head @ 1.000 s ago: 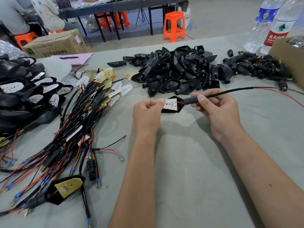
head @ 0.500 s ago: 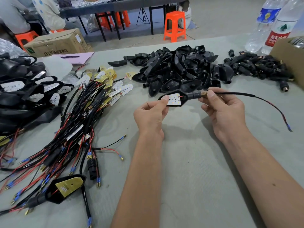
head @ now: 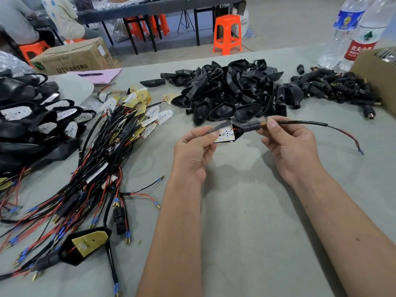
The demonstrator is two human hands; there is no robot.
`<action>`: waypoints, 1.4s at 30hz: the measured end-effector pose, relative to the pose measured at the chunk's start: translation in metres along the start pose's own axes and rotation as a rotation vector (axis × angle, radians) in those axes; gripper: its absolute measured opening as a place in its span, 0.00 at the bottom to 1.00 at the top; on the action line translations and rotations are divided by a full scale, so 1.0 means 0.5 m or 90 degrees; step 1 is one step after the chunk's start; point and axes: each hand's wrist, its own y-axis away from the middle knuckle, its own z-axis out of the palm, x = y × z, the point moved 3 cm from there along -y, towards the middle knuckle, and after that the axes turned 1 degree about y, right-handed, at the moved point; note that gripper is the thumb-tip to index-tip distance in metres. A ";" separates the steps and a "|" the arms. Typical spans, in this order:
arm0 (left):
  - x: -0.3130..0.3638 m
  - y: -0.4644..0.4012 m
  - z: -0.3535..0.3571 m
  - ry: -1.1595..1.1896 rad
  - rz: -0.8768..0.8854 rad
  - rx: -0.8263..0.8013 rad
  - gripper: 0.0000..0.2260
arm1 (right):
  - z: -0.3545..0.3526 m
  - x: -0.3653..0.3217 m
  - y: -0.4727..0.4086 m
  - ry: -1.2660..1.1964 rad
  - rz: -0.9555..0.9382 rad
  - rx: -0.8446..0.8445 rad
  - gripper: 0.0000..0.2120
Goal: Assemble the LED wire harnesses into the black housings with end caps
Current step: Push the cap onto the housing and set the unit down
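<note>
left hand (head: 194, 150) is pinching the black housing (head: 232, 127) with the white led board (head: 224, 135) seated in it, held up off the grey table (head: 246, 221) just in front of the empty-housing pile (head: 233, 93); right hand (head: 288, 146) is pinching the brass threaded tip (head: 264, 124) where the cable (head: 304, 123) is exiting the ribbed end cap (head: 250, 126). risk i'm seeing: pulling the cable too hard is likely straining the thin red lead (head: 235, 129) at the board, or tilting the board out of its seat. also the cap is looking only partly on the neck, so a skewed push is probably jamming it or pinching the wires.
</note>
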 end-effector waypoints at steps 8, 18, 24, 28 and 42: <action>0.005 -0.001 -0.002 -0.012 -0.025 -0.025 0.07 | -0.001 0.000 -0.003 -0.001 0.007 -0.012 0.03; -0.007 -0.004 -0.002 -0.041 -0.045 -0.028 0.10 | 0.003 0.006 -0.003 0.013 -0.025 -0.007 0.05; -0.006 0.001 0.003 -0.043 -0.025 -0.064 0.08 | 0.001 0.000 -0.001 -0.022 0.000 0.005 0.03; -0.002 0.002 0.004 -0.059 -0.036 -0.076 0.07 | -0.001 0.000 -0.002 -0.035 0.009 0.015 0.02; -0.007 -0.006 -0.001 -0.028 -0.032 -0.050 0.07 | -0.007 0.009 -0.009 0.005 -0.047 0.018 0.04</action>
